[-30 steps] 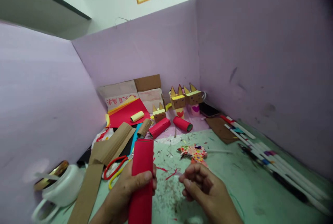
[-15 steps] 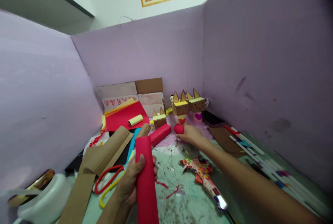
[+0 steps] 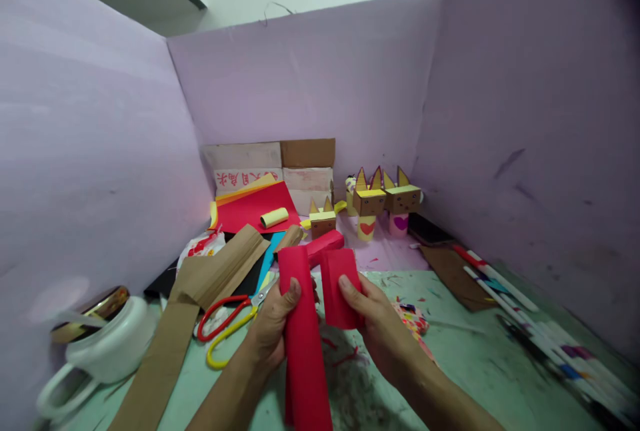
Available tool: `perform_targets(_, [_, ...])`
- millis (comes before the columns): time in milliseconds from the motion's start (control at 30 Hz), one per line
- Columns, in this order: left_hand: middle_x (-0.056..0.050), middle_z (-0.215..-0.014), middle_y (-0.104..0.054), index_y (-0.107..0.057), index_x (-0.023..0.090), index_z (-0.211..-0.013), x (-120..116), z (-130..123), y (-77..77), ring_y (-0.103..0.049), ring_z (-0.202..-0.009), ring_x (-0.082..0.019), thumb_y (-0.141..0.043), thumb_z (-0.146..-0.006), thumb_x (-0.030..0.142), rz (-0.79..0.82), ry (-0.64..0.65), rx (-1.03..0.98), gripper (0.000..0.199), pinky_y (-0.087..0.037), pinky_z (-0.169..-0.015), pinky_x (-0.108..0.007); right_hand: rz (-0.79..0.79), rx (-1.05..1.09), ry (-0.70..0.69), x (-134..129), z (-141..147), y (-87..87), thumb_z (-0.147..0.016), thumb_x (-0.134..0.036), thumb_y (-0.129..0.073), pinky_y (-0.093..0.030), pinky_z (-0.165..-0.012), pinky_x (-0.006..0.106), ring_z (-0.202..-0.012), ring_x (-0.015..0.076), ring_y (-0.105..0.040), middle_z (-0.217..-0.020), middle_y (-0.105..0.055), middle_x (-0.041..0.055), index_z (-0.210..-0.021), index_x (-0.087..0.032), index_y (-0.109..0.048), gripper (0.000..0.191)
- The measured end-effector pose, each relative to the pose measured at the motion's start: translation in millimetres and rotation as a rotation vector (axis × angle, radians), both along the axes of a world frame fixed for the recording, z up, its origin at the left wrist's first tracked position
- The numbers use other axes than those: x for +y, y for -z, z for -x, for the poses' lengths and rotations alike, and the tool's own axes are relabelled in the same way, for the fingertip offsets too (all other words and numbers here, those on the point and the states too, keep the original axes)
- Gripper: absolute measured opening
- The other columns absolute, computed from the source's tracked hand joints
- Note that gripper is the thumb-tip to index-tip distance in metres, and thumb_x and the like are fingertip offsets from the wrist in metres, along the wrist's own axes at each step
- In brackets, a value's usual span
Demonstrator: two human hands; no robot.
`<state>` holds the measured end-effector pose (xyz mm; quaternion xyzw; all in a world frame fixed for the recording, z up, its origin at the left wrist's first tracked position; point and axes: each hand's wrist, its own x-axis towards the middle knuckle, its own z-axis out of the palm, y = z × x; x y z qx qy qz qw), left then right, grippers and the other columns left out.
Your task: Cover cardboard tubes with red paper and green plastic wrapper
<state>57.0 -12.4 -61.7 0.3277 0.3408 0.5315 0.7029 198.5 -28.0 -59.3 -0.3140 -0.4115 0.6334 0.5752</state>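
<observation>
My left hand point(image 3: 275, 317) is closed around a long folded strip of red paper point(image 3: 305, 351), thumb on top. Beside it, my right hand point(image 3: 373, 311) pinches a short red paper piece point(image 3: 337, 284), its upper end close to the strip. Just beyond both lies a red paper roll point(image 3: 325, 244) on the table. Scissors point(image 3: 227, 324) with one red and one yellow handle rest left of my left hand. A patterned, colourful object point(image 3: 414, 321) is partly hidden behind my right forearm.
Cardboard figures with pointed ears point(image 3: 370, 203) stand at the back right. Folded brown cardboard point(image 3: 210, 284) and a white mug point(image 3: 107, 344) occupy the left. Markers point(image 3: 545, 331) line the right side. Red and yellow paper sheets point(image 3: 250, 207) lie at the back.
My right hand has drawn back from near the figures with the short red piece and is now beside the long strip. The camera view has shifted a little.
</observation>
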Motion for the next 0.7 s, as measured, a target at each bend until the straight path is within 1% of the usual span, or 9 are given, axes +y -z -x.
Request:
perform_targets(67, [-0.007, -0.077, -0.072, -0.059, 0.016, -0.106, -1.5, -1.9, -0.7, -0.066, -0.053, -0.018, -0.08, -0.063, 0.043, -0.041, 0.024, 0.009, 0.055, -0.054, -0.049, -0.024, -0.015, 0.054, 0.003, 5.2, 1.6, 4.1, -0.074, -0.047, -0.068, -0.048, -0.077, 0.034, -0.087, 0.0239, -0.063, -0.093, -0.07, 0.0065, -0.099, -0.017, -0.062, 0.04])
perform_targets(133, [-0.009, -0.085, -0.073, -0.054, 0.019, -0.117, -2.4, -3.9, -2.5, -0.069, -0.06, -0.02, -0.077, -0.068, 0.041, -0.093, 0.063, 0.001, 0.059, -0.056, -0.056, -0.027, -0.034, 0.083, 0.004, 11.7, 1.8, 6.1, -0.074, -0.047, -0.069, -0.048, -0.079, 0.035, -0.092, 0.0252, -0.062, -0.094, -0.071, 0.0064, -0.1, -0.018, -0.063, 0.04])
perform_targets(200, [-0.01, -0.092, -0.073, -0.049, 0.02, -0.125, -3.3, -6.3, -5.2, -0.07, -0.07, -0.023, -0.076, -0.07, 0.04, -0.151, 0.094, -0.028, 0.064, -0.057, -0.063, -0.031, -0.048, 0.093, 0.003, 15.6, 2.1, 6.8, -0.075, -0.047, -0.069, -0.048, -0.081, 0.036, -0.095, 0.026, -0.062, -0.094, -0.071, 0.0065, -0.101, -0.018, -0.063, 0.039])
perform_targets(300, [-0.011, -0.097, -0.072, -0.046, 0.021, -0.129, -5.4, -9.7, -9.4, -0.07, -0.075, -0.025, -0.077, -0.068, 0.041, -0.181, 0.103, -0.035, 0.071, -0.056, -0.069, -0.033, -0.062, 0.074, 0.006, 15.8, 2.9, 6.6, -0.078, -0.047, -0.066, -0.048, -0.084, 0.038, -0.098, 0.0265, -0.061, -0.097, -0.071, 0.0069, -0.103, -0.018, -0.063, 0.039])
perform_targets(433, [-0.011, -0.099, -0.071, -0.048, 0.02, -0.127, -9.6, -11.1, -12.2, -0.069, -0.08, -0.026, -0.078, -0.065, 0.043, -0.184, 0.063, 0.013, 0.073, -0.054, -0.073, -0.034, -0.094, 0.028, 0.008, 13.1, 2.6, 5.9, -0.081, -0.047, -0.063, -0.047, -0.087, 0.039, -0.103, 0.0267, -0.059, -0.105, -0.069, 0.0078, -0.109, -0.019, -0.062, 0.04])
perform_targets(533, [-0.012, -0.102, -0.07, -0.05, 0.019, -0.125, -13.6, -8.7, -13.1, -0.066, -0.089, -0.027, -0.076, -0.067, 0.046, -0.26, 0.014, 0.165, 0.069, -0.052, -0.076, -0.033, -0.154, -0.023, -0.002, 12.2, -0.2, 7.4, -0.084, -0.046, -0.059, -0.045, -0.091, 0.039, -0.106, 0.0257, -0.058, -0.112, -0.067, 0.0072, -0.12, -0.022, -0.057, 0.043])
perform_targets(600, [-0.013, -0.104, -0.069, -0.051, 0.018, -0.123, -16.8, -5.9, -14.1, -0.064, -0.093, -0.028, -0.073, -0.068, 0.049, -0.361, -0.047, 0.319, 0.067, -0.051, -0.077, -0.032, -0.212, -0.05, -0.007, 11.3, -4.4, 8.8, -0.086, -0.045, -0.057, -0.043, -0.095, 0.038, -0.108, 0.0247, -0.057, -0.116, -0.065, 0.0065, -0.123, -0.025, -0.055, 0.042])
perform_targets(667, [-0.012, -0.105, -0.068, -0.055, 0.016, -0.119, -20.3, -3.2, -15.6, -0.063, -0.09, -0.027, -0.072, -0.067, 0.053, -0.484, -0.113, 0.447, 0.065, -0.05, -0.073, -0.03, -0.29, -0.074, -0.031, 9.6, -10.2, 9.1, -0.086, -0.045, -0.058, -0.041, -0.096, 0.038, -0.111, 0.0249, -0.055, -0.121, -0.062, 0.0066, -0.123, -0.026, -0.055, 0.041])
perform_targets(700, [-0.012, -0.103, -0.068, -0.056, 0.016, -0.116, -22.1, -2.1, -16.4, -0.063, -0.086, -0.026, -0.071, -0.067, 0.055, -0.541, -0.128, 0.478, 0.064, -0.049, -0.07, -0.029, -0.329, -0.085, -0.055, 8.6, -13.2, 8.5, -0.085, -0.045, -0.059, -0.042, -0.096, 0.038, -0.112, 0.0256, -0.054, -0.123, -0.061, 0.0071, -0.123, -0.027, -0.055, 0.043])
